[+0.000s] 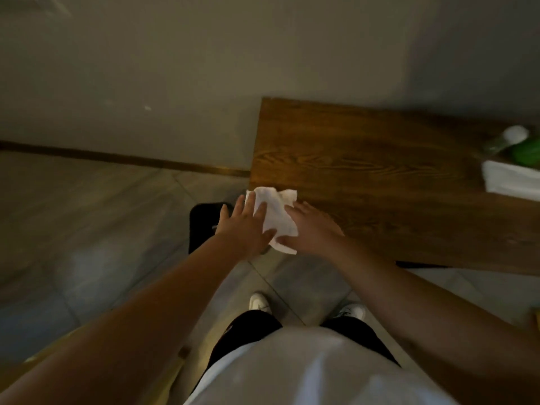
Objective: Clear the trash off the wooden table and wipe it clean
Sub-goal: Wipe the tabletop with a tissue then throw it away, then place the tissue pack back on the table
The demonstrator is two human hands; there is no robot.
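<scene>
Head view shows both of your hands meeting at the near left corner of the wooden counter (380,176). Your left hand (248,226) is spread flat with fingers extended, its fingertips lying on the left part of a white wipe (274,214). Your right hand (312,226) is also flat, palm down, pressing the right edge of that same wipe; neither hand is curled around it, so read this as pinning or spreading the wipe rather than gripping it. The wipe itself straddles the counter's corner, part on the wood and part hanging past the edge.

Just beyond your left hand, below the counter's corner on the floor, sits a dark bin (204,220), mostly hidden by your forearm and hand.

Moving outward, the broad middle of the counter looks bare, with only wood grain visible. At the far right end there remain a white box-like thing (511,179), a green object (527,150) and something with a white cap (512,135), all blurred, so you cannot tell from here whether they are trash or belong there.

By my judgement the clearing is largely done on this end and wiping is at its start or at one corner; the rest of the surface and the right-end cluster are what is left.
</scene>
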